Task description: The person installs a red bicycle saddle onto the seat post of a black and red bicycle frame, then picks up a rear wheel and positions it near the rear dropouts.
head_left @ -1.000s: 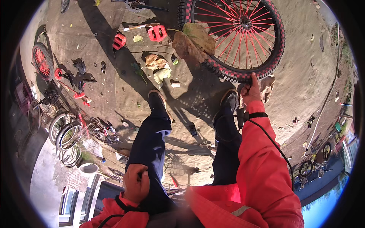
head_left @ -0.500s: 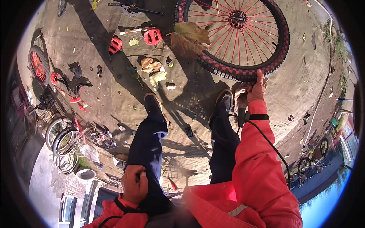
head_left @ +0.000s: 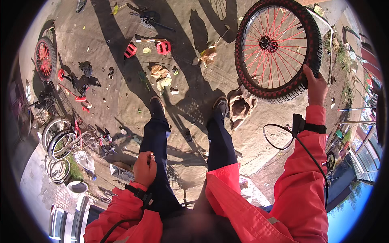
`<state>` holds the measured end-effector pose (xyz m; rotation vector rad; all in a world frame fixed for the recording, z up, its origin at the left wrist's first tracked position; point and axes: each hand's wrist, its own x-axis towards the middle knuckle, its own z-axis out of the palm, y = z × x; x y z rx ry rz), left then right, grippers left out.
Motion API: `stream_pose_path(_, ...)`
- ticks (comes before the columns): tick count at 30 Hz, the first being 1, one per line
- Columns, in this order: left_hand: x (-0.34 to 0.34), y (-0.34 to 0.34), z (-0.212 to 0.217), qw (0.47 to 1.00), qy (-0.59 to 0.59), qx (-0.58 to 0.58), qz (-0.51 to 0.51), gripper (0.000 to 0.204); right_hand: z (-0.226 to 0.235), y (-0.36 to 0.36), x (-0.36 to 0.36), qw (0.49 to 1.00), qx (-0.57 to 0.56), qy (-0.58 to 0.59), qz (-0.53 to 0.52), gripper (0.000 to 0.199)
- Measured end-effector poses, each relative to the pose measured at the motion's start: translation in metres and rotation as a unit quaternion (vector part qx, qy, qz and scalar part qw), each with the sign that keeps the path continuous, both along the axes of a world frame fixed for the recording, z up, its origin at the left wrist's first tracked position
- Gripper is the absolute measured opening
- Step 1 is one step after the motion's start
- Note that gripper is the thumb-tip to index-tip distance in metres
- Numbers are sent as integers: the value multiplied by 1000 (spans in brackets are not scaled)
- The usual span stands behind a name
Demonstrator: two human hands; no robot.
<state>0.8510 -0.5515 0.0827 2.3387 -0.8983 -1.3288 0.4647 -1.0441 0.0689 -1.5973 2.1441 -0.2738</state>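
A bicycle wheel (head_left: 268,43) with red spokes, a black hub and a red-and-black checkered knobby tyre is at the upper right. My right hand (head_left: 316,86) grips its tyre at the lower right, the thumb over the sidewall and the other fingers largely hidden. The wheel appears lifted off the ground, its spoked shadow falling at the top. My left hand (head_left: 145,168) rests over my left thigh with its fingers curled in; whether anything small is inside does not show. A crumpled brown cloth (head_left: 242,104) lies just below the wheel, beside my right shoe.
Two red pedals (head_left: 163,47) and a crank with chainring (head_left: 148,20) lie ahead on the tan ground sheet. Dry leaves (head_left: 160,71) are scattered nearby. At left are another red-spoked wheel (head_left: 45,59), red-and-black bike parts (head_left: 79,88) and several bicycles with a wire basket (head_left: 85,149).
My right hand has carried the wheel to the right and turned it, exposing more of the tyre tread. The brown cloth below shows more fully. My left hand stays curled by my thigh.
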Motion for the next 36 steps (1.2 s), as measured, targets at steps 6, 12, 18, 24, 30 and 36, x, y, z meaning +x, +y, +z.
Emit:
stream_pose_path(6, -8, 15, 10, 1000, 7, 20, 1, 21, 79, 43, -32, 959, 11, 245, 139, 48)
stream_pose_path(12, -29, 21, 33, 999, -4, 37, 20, 24, 117, 91, -94, 960, 60, 232, 144, 42)
stream_pose_path(18, -46, 18, 66, 995, -52, 47, 65, 27, 136, 142, -155, 967, 130, 186, 117, 41)
stream_pose_path(24, -69, 23, 83, 983, -81, 4, 163, 25, 152, 183, -187, 958, 167, 197, 122, 46)
stream_pose_path(30, -91, 29, 85, 991, -54, 36, 121, 26, 171, 192, -207, 955, 195, 200, 101, 46)
stream_pose_path(36, -110, 46, 75, 990, -51, 63, 117, 28, 174, 160, -231, 957, 176, 207, 99, 47)
